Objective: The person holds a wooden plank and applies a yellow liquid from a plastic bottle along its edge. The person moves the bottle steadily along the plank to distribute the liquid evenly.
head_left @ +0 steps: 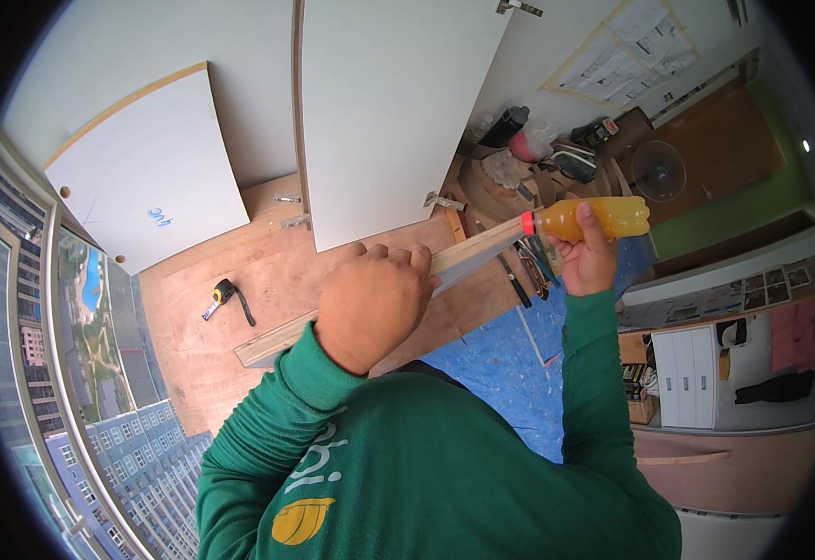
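The left hand [375, 303] grips a board [478, 249]; the right hand [588, 259] grips a yellow bottle [617, 217], red cap [529, 223] near the board's right end; progress unclear.

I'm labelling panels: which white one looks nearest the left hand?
The middle white panel, its lower corner close by the left hand; the white panel with blue writing stands farther left.

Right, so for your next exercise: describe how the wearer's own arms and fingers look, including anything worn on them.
The left sleeve and right sleeve are long and green, creased along the forearms, with close cuffs near the wrists. No print shows on either. The left fingers and right fingers are bare: no gloves or rings are visible.
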Demonstrator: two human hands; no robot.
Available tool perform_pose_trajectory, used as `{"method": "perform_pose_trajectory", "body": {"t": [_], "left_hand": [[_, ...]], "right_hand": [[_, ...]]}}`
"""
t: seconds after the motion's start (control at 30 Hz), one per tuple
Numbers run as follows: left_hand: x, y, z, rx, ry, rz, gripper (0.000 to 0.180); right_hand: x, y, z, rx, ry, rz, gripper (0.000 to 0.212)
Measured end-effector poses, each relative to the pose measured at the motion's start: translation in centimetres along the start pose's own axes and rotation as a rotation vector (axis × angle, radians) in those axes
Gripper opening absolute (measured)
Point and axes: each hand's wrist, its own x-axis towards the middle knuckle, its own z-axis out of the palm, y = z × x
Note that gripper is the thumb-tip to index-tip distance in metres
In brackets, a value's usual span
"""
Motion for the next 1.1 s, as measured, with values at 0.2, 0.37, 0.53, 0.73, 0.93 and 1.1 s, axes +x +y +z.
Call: {"method": "perform_pose_trajectory", "body": {"t": [0.2,0.37,0.53,0.73,0.93,1.1], "left_hand": [[0.0,0.0,0.0,-0.004,-0.007,0.002,0.034],[0.0,0.0,0.1,0.008,-0.019,-0.005,0.036],[0.2,-0.2,0.1,0.018,-0.026,-0.009,0.036],[0.3,-0.2,0.2,0.033,-0.047,-0.022,0.035],[0.4,-0.3,0.1,0.05,-0.035,-0.003,0.034],[0.5,-0.3,0.1,0.026,-0.019,-0.002,0.032]], "right_hand": [[-1.1,-0.3,1.3,-0.185,-0.001,-0.173,0.03],[-2.7,-0.5,2.9,-0.536,-0.011,-0.488,0.027],[-3.4,-0.9,3.7,-0.577,-0.043,-0.452,0.022],[-3.2,-1.1,4.1,-0.589,-0.016,-0.438,0.021],[-3.1,-1.3,3.6,-0.622,-0.022,-0.371,0.024],[-3.0,-1.4,3.1,-0.633,-0.058,-0.386,0.026]]}}
